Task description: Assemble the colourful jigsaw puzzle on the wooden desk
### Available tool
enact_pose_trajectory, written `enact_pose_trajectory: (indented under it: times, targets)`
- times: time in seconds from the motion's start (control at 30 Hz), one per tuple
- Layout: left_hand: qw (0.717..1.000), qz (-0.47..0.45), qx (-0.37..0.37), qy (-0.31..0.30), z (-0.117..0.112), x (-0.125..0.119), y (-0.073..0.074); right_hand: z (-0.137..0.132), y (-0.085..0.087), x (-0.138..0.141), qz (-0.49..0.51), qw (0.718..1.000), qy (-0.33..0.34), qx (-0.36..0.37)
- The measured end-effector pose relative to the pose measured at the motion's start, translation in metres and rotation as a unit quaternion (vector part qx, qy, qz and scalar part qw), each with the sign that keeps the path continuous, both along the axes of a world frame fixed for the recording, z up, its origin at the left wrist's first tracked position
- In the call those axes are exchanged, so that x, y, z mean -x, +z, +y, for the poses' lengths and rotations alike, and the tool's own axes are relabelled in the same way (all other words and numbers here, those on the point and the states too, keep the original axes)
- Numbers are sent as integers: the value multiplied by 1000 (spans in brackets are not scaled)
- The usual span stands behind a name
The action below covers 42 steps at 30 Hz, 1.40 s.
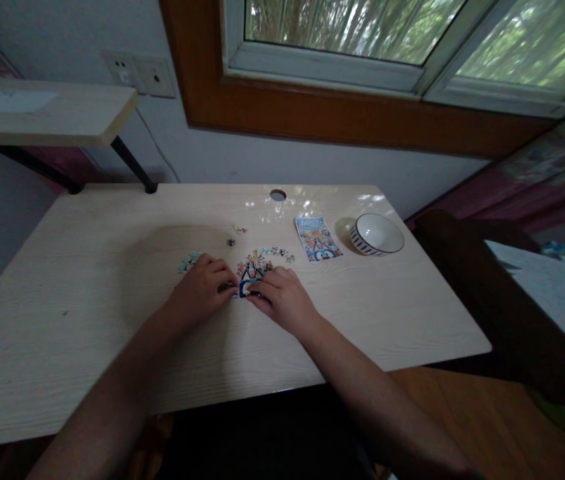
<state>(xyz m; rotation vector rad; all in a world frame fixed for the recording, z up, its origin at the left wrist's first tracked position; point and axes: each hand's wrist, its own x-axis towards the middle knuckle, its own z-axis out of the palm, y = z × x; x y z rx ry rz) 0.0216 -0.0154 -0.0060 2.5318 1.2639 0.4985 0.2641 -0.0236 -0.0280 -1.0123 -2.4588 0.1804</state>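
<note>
Left hand (pixel 202 285) and right hand (pixel 282 300) rested on bench (pixel 387 313), fingers curled, tips touching the puzzle (pixel 256 268), which lay between and just beyond them. Grip on any piece: could not tell.

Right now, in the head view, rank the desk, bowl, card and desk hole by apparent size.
1. Desk, by far the largest.
2. Bowl and card: too alike to rank; the bowl looks slightly wider.
3. Hole, smallest.

Nothing really readable here. The little picture card (pixel 317 238) on the worktop (pixel 112 320) has lettering up top, but it's too blurry.
</note>
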Motion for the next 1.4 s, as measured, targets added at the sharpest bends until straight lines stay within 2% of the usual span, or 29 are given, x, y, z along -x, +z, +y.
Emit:
enact_pose_trajectory:
  times: [0.3, 1.4]
  targets:
    - [1000, 10, 15, -5, -1, -2, 4, -1, -1, 2, -10, 1000, -9, -4]
    - [1000, -9, 7, 10, -2, -7, -5, 0, 3, 1, 13, 1000, -5, 21]
